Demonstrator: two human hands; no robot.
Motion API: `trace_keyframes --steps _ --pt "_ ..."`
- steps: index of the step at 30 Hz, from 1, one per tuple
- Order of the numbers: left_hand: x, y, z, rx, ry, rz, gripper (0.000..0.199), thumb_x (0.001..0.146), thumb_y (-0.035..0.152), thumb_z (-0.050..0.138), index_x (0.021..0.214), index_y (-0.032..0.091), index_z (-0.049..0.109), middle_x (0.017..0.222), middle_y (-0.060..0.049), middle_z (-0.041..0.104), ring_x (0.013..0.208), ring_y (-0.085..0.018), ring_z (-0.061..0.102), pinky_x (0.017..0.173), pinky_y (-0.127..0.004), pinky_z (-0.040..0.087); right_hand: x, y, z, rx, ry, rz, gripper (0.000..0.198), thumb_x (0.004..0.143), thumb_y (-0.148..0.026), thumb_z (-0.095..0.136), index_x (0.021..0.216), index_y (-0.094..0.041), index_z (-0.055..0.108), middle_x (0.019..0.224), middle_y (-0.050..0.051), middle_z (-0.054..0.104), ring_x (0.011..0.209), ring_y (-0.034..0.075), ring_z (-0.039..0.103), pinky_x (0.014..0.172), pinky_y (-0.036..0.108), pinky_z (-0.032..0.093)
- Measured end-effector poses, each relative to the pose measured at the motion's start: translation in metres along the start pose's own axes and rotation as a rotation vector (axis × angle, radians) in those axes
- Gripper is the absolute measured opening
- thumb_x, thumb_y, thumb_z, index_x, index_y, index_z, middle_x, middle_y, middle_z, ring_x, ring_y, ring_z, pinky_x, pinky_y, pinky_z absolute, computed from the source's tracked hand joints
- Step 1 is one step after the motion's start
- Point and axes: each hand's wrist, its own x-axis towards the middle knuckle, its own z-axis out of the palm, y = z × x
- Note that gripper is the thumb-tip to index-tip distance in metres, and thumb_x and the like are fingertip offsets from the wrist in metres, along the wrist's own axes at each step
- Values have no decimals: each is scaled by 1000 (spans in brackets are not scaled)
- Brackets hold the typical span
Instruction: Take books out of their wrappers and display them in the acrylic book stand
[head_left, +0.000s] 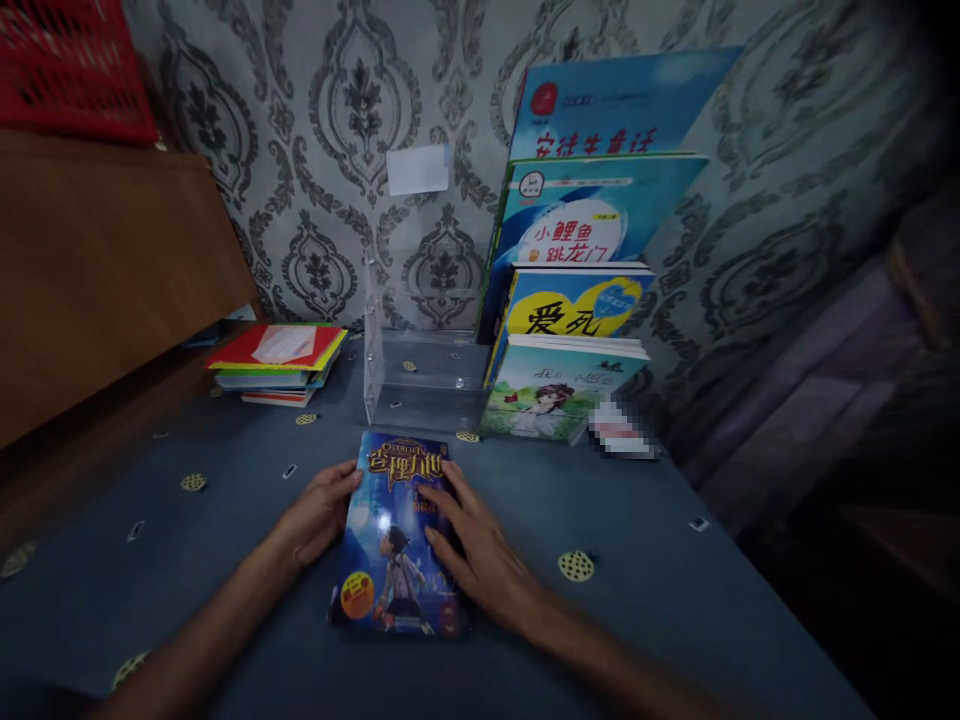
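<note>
A blue book (390,540) with gold lettering and a drawn child on its cover faces up between my hands, near the middle of the table. My left hand (324,508) grips its left edge, with the fingers partly hidden behind it. My right hand (480,550) lies across the right side of the cover, fingers stretched and spread. Just beyond the book stands a clear tiered rack (427,405). In the rack's right half, several books stand in steps, with a pale green one (547,395) in front.
To the left lies a small stack of books (277,360), a red and yellow one on top. Behind it are a brown wooden box (105,270) and a red basket (71,70). A pixelated white item (622,428) sits right of the rack. Patterned wallpaper (360,100) closes off the back.
</note>
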Motion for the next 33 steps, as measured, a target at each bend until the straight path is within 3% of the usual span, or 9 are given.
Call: trace_keyframes --steps 3,6,10,13,18,22,28,30,33 --pt "-2 -2 7 -38 -38 14 26 75 19 84 98 10 74 94 -12 80 81 -22 77 72 -26 61 -8 6 -1 116 78 99 48 96 -47 59 139 -26 60 168 14 26 153 34 30 120 57 37" --pt "-3 -3 13 -63 -38 36 29 74 20 86 98 10 75 93 -12 80 75 -19 75 71 -25 61 -11 9 -4 303 170 186 50 87 -52 69 130 -26 67 160 15 39 146 35 42 115 56 43" --pt "-4 -4 20 -94 -47 86 29 76 21 84 102 12 75 94 -10 79 77 -19 75 74 -26 60 -8 5 -11 694 151 222 51 86 -50 72 130 -28 62 132 12 66 119 28 66 99 48 57" --pt "-6 -2 27 -110 -54 121 27 79 21 81 105 14 75 98 -9 79 79 -18 75 76 -26 59 -4 -2 -21 828 161 171 44 86 -49 73 122 -27 61 112 7 73 103 23 70 93 41 58" --pt "-7 7 46 -48 -94 168 36 80 30 81 112 17 72 108 -9 78 96 -24 75 87 -35 60 -3 -8 -43 651 325 70 21 93 -43 63 100 -24 54 90 1 66 85 16 65 78 29 53" --pt "-7 15 64 48 -148 267 45 79 41 81 117 21 69 110 -8 78 102 -27 74 93 -40 59 -7 -8 -58 412 505 -11 15 96 -36 57 94 -24 49 86 -1 58 76 14 57 73 27 50" --pt "-3 16 79 277 -182 494 47 86 49 62 126 24 67 112 -8 77 111 -30 70 96 -46 58 -18 -2 -58 356 599 -74 19 95 -32 56 109 -25 44 106 5 61 85 15 63 68 26 51" --pt "-3 10 79 294 -145 493 47 82 47 65 123 25 69 108 -7 78 110 -31 71 95 -46 59 -24 -1 -54 371 586 -34 31 95 -30 56 122 -26 41 107 6 62 89 16 64 67 25 51" --pt "-5 -4 73 276 -91 414 42 75 44 74 112 24 74 105 -6 79 108 -32 72 92 -44 60 -32 -3 -49 356 506 -21 40 97 -28 53 134 -24 38 100 4 64 77 15 61 65 26 50"
